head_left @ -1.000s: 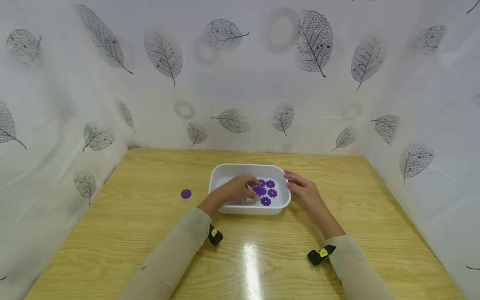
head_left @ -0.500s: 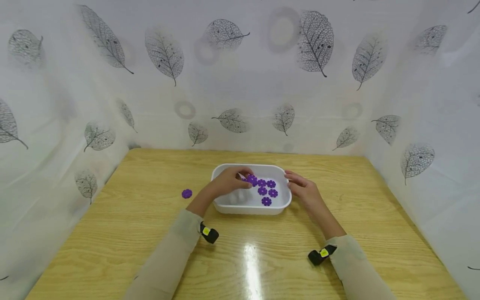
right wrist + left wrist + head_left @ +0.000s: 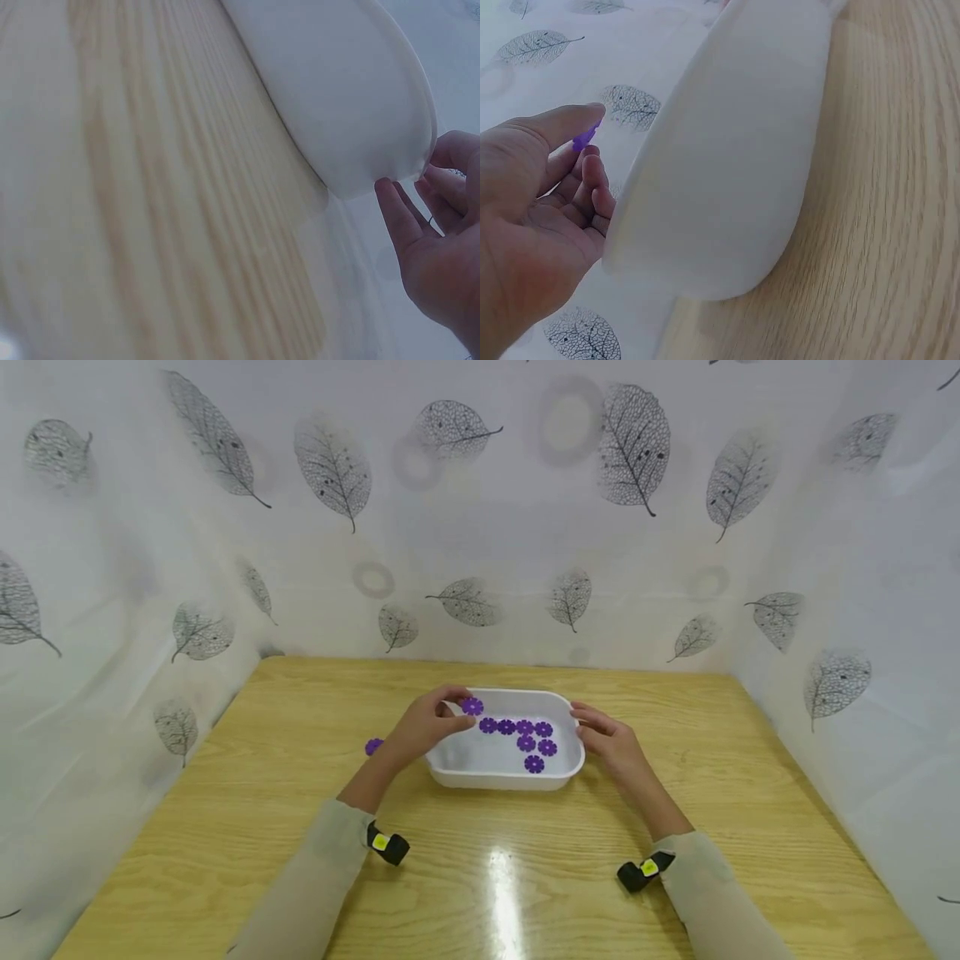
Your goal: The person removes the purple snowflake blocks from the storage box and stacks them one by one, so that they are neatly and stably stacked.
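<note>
My left hand is over the left end of a white plastic tray. Between thumb and finger it pinches a purple flower-shaped disc with a notched edge, seen edge-on as a purple sliver in the left wrist view. Several matching purple discs lie flat on the tray floor, toward its right half. My right hand rests its extended fingertips against the tray's right end, with the thumb at the outer wall in the right wrist view.
One more purple disc lies on the wooden table left of the tray, partly behind the left hand. A leaf-printed white curtain hangs around the back and sides of the table.
My left hand has moved left with a purple disc, from above the other discs to the tray's left end. The right hand has stayed at the tray's right end.
</note>
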A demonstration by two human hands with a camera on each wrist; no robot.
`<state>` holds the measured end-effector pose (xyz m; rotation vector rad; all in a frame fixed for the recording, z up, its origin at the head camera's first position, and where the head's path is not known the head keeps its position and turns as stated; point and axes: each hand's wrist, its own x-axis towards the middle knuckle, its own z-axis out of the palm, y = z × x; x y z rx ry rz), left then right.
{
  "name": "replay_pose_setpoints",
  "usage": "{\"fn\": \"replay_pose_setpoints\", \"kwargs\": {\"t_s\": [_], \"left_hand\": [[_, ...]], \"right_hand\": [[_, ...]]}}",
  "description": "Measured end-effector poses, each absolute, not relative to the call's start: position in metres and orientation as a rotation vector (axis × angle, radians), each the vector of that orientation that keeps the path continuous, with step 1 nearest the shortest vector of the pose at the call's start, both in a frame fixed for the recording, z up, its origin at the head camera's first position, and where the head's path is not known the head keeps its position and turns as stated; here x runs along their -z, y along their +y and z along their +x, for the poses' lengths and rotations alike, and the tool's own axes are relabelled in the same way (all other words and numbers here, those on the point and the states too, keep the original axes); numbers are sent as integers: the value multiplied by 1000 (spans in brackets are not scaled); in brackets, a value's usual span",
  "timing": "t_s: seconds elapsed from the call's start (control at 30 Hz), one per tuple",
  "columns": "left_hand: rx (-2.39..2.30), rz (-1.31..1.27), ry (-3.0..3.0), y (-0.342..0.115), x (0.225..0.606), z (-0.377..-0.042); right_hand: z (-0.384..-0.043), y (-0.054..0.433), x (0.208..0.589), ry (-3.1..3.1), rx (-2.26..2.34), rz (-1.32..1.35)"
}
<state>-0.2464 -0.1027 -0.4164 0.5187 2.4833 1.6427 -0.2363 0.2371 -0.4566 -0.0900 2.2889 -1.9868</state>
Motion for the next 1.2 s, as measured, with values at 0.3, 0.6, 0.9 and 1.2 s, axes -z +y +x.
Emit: {"fn": "replay_pose_setpoints", "kwargs": {"t_s": [0.3, 0.6, 0.9, 1.2], "left_hand": [[-1630, 485, 2509, -128, 420, -236], [-1648, 429, 2530, -159, 429, -228], [-1601, 351, 2592, -194, 446, -232], [-1434, 261, 2638, -220, 455, -233]], "right_hand": [[-236, 237, 458, 2284, 2010, -115], [-234, 236, 456, 2325, 1962, -65], [-234, 234, 457, 2312, 1977, -74], [-234, 236, 457, 2319, 1979, -103]]}}
